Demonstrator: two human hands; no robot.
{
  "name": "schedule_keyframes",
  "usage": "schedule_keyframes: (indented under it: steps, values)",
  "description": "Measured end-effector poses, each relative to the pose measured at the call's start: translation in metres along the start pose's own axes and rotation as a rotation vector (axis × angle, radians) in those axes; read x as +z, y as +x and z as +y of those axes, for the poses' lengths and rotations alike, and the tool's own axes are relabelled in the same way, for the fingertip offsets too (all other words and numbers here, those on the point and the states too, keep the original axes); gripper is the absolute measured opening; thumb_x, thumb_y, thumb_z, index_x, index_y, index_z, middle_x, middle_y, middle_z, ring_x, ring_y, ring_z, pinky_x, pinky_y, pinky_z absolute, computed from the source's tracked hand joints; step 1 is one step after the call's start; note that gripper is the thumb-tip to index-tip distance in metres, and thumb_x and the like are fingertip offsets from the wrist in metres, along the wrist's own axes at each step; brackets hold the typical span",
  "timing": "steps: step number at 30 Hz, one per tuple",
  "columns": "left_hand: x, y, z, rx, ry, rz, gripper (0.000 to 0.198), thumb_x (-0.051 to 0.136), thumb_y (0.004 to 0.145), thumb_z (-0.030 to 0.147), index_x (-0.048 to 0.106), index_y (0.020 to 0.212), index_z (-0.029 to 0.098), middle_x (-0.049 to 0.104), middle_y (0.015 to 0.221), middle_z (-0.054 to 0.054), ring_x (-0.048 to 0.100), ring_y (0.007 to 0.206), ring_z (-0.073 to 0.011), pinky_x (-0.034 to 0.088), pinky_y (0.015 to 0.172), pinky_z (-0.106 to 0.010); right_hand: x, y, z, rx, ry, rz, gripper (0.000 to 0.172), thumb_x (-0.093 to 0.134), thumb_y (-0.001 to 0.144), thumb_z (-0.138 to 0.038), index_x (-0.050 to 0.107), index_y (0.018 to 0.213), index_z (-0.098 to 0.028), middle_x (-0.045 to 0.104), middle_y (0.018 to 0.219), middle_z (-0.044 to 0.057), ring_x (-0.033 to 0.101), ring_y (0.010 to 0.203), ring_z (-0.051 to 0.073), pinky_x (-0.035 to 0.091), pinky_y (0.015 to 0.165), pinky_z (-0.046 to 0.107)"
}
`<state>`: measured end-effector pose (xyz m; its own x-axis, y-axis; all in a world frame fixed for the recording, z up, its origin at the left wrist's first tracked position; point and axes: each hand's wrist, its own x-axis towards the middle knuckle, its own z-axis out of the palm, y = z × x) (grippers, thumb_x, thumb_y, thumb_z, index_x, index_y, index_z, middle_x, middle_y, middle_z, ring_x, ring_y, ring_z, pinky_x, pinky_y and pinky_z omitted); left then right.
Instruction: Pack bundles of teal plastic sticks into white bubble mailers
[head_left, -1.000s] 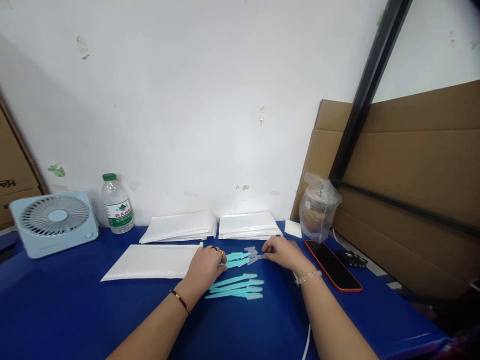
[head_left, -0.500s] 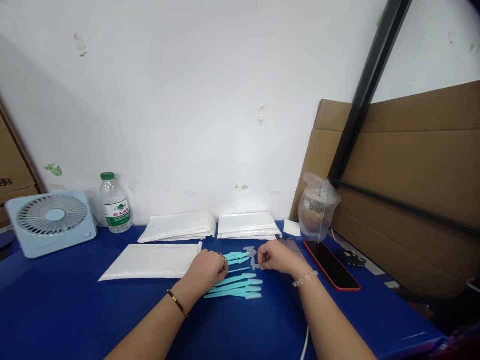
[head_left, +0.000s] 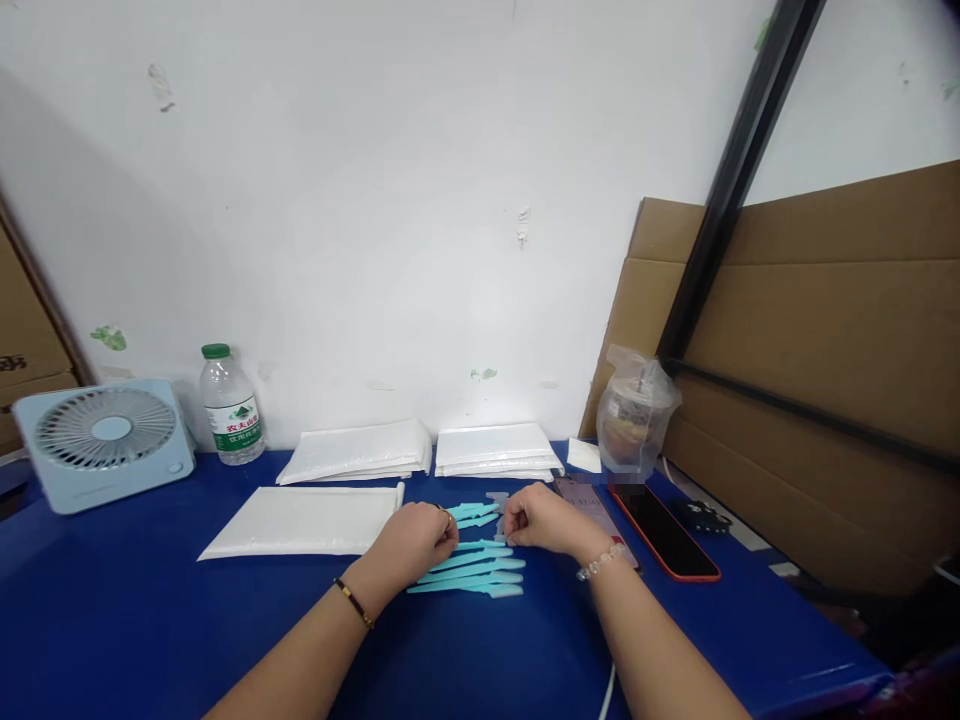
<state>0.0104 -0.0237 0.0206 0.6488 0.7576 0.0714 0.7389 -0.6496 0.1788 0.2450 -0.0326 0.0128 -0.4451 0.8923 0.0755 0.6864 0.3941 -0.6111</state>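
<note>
Well, slim turquoise plastic razors lie inside blue surface's far edge: nearer ones look capped, two farther seemingly left, beside small translucent plastic caps. Left hand closed on one handle; right hand bunched at its tip, can't tell if gripping.

The razors before you look like smooth plastic with a soft sheen, and the small caps just beyond them like cloudy, translucent plastic. Under the razors, your table has a smooth, slightly glossy surface. Left of them you have a shiny, film-like white packet and a smooth plastic fan; right of them, a glossy-screened phone, a crinkled clear plastic bag and matt cardboard.
</note>
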Motion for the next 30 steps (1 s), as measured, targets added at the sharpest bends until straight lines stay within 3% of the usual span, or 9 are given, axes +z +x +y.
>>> schedule_keyframes:
  steps: [12, 23, 30]
  values:
    - [-0.004, -0.001, 0.003, -0.064, 0.052, -0.011, 0.018, 0.045, 0.075, 0.019, 0.061, 0.066, 0.019, 0.064, 0.067, -0.003, 0.057, 0.063, -0.0151, 0.033, 0.056, -0.024, -0.008, -0.006, -0.001, 0.099, -0.025, -0.043, 0.007, 0.066, 0.063, -0.012, 0.070, 0.067, -0.015, 0.070, 0.066, 0.002, 0.063, 0.059, 0.015, 0.044, 0.051, 0.019]
    - [-0.004, -0.001, 0.002, -0.060, 0.042, -0.014, 0.019, 0.046, 0.076, 0.019, 0.063, 0.068, 0.020, 0.066, 0.069, -0.003, 0.059, 0.066, -0.0160, 0.035, 0.057, -0.024, -0.004, -0.004, -0.003, 0.061, -0.031, -0.017, 0.007, 0.065, 0.064, -0.011, 0.069, 0.066, -0.015, 0.070, 0.065, 0.002, 0.063, 0.059, 0.015, 0.044, 0.052, 0.019]
    - [0.002, -0.001, 0.003, 0.009, -0.063, -0.041, 0.018, 0.047, 0.075, 0.020, 0.065, 0.070, 0.022, 0.067, 0.070, 0.000, 0.058, 0.064, -0.0139, 0.035, 0.056, -0.023, 0.006, 0.000, -0.006, -0.029, 0.058, -0.072, 0.009, 0.065, 0.065, -0.012, 0.071, 0.070, -0.016, 0.069, 0.064, 0.001, 0.064, 0.059, 0.014, 0.045, 0.052, 0.018]
